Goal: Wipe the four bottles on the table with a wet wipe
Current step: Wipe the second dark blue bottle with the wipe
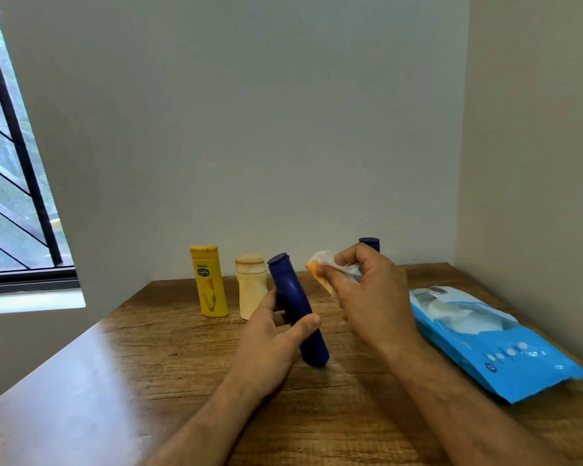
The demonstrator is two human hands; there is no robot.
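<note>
Left hand [270, 344] grips a tilted blue bottle [298, 311]; right hand [371, 294] pinches the wet wipe [323, 264].

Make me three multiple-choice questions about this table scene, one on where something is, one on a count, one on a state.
1. Where does the wipes pack lie?
A. Right side of table
B. Window sill
C. Behind yellow bottle

2. How many bottles show?
A. Two
B. Four
C. Six

3. How is the left hand's dark blue bottle?
A. Upright on table
B. Held tilted
C. Lying flat

Answers: 1 A, it lies beside the right forearm. 2 B, yellow, cream, two blue, one behind the right hand. 3 B, the left hand grips it leaning.
</note>
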